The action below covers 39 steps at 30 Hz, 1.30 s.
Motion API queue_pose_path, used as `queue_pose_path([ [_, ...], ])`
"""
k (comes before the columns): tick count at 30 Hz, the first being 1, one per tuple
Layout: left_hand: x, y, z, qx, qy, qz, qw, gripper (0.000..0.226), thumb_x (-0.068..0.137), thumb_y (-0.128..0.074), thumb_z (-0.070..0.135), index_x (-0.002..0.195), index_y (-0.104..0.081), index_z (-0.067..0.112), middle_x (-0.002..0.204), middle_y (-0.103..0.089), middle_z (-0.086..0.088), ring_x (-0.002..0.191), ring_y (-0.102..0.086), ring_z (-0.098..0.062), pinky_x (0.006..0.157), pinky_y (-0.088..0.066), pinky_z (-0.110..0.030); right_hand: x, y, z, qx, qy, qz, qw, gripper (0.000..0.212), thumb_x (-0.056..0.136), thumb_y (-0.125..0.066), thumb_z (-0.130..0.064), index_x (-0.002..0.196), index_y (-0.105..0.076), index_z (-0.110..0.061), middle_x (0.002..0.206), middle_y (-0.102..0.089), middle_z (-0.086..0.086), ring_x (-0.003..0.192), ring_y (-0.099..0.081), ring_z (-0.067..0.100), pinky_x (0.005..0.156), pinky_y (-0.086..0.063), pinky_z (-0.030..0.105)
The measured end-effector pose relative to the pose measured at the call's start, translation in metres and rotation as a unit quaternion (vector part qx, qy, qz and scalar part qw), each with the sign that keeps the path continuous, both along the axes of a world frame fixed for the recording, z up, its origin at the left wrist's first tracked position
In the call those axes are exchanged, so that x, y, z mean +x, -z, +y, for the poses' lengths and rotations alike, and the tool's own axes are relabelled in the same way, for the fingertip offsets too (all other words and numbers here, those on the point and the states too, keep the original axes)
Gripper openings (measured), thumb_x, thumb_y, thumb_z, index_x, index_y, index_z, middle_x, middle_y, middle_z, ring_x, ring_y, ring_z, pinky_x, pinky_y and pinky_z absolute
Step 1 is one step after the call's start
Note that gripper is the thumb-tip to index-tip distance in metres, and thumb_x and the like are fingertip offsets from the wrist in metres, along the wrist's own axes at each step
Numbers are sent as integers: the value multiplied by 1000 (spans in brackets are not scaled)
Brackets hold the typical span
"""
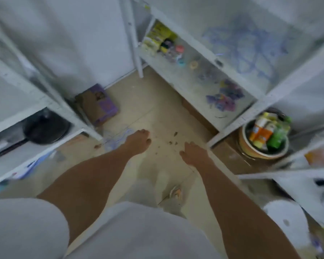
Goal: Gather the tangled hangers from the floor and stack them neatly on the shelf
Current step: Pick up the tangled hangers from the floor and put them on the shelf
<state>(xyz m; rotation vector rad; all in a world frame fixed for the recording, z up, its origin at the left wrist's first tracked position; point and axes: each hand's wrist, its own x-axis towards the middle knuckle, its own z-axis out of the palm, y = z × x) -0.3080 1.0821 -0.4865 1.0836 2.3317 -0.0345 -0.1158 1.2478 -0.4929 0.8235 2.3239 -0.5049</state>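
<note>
Thin pale-lilac wire hangers (118, 138), tangled in a loose knot, lying on the beige tiled floor (157, 113) just beside the foot of the left white metal rack (64, 109). Blurred by motion, so no telling how many strands, nor which way any single hanger's long axis runs; as a clump, spread roughly from the rack foot toward the middle of the floor.

Left hand (137, 142) right at the clump's near-right edge, overlapping its outer loops, fingers curled downward in a loose half-clench. Cannot tell whether any wire is already inside that grip or merely under it. Right hand (194, 153) well apart from the hangers, to their right across a scatter of small brown crumbs (171, 141), fingers spread and relaxed, grasping nothing.

So, the deciding relation: tangle lying to the left and slightly beyond the left hand, clearly nearer that hand than the other. Likely next move a short reach leftward and down with the left, the right free to steady trailing loops.

Farther out: brown cardboard box with a purple printed face (99, 105) leaning behind the clump against the rack leg; black frying pan (45, 129) on the left rack's low shelf. Ahead and to the right, an upper white shelf (209, 25) already bearing a sprawl of blue wire hangers (245, 45), seemingly the stacking place. Lower shelf beneath it holding small colourful clutter. Round tan basin of bottles and packets (264, 137) at the far right.
</note>
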Motion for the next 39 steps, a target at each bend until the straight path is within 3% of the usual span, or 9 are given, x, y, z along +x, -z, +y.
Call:
queue_pose_path([
  [3,-7,4,-28,-19,-80,-23,996,44,105,-45,26,146,-48,10,150,-50,-12,135,-49,-30,104,-46,-43,-43,10,-6,-49,-83,-40,994,58,108,-33,-39,160,-25,-16,166,-25,18,146,-40,39,115,-36,52],
  [9,-15,32,-79,-91,-235,-75,965,51,106,-43,33,151,-38,12,156,-42,-12,144,-40,-32,109,-43,-49,-155,32,-23,-70,-220,-46,972,52,106,-39,-35,154,-38,-15,146,-49,20,134,-52,38,108,-43,47],
  [17,-55,86,-114,-6,-467,-145,872,51,105,-43,31,152,-37,15,154,-44,-10,140,-43,-29,105,-47,-50,-263,68,-77,-59,-419,-75,903,48,106,-38,-36,149,-41,-17,142,-51,14,131,-53,31,103,-45,43],
  [20,-74,113,-121,49,-557,-164,813,49,104,-44,33,151,-40,18,151,-48,-10,139,-45,-29,105,-46,-48,-302,100,-80,-93,-404,-94,905,50,106,-40,-36,153,-38,-19,147,-46,15,137,-48,32,109,-41,44],
  [23,-90,152,-123,91,-639,-188,741,47,104,-46,33,149,-44,19,144,-55,-12,133,-50,-31,104,-46,-45,-337,144,-78,-177,-283,-102,937,47,106,-46,-30,152,-44,-19,150,-51,16,136,-51,31,113,-41,42],
  [28,-130,283,-130,81,-684,-195,698,45,102,-44,35,146,-45,26,140,-56,-4,132,-50,-26,101,-48,-46,-395,279,-75,-164,-183,-65,967,40,104,-47,-20,142,-56,-15,137,-64,14,129,-58,30,106,-42,37],
  [34,-174,493,-119,83,-728,-184,655,46,103,-47,33,148,-45,23,142,-57,-5,134,-51,-27,106,-47,-47,-454,486,-86,-157,-266,-101,946,41,103,-44,-25,143,-55,-21,136,-66,9,124,-61,30,104,-49,42],
  [39,-176,647,-99,74,-769,-220,595,50,101,-50,32,148,-45,18,148,-55,-9,134,-53,-31,108,-44,-44,-466,629,-82,-163,-271,-40,948,33,103,-50,-20,134,-61,-19,134,-66,4,122,-62,27,98,-49,37],
])
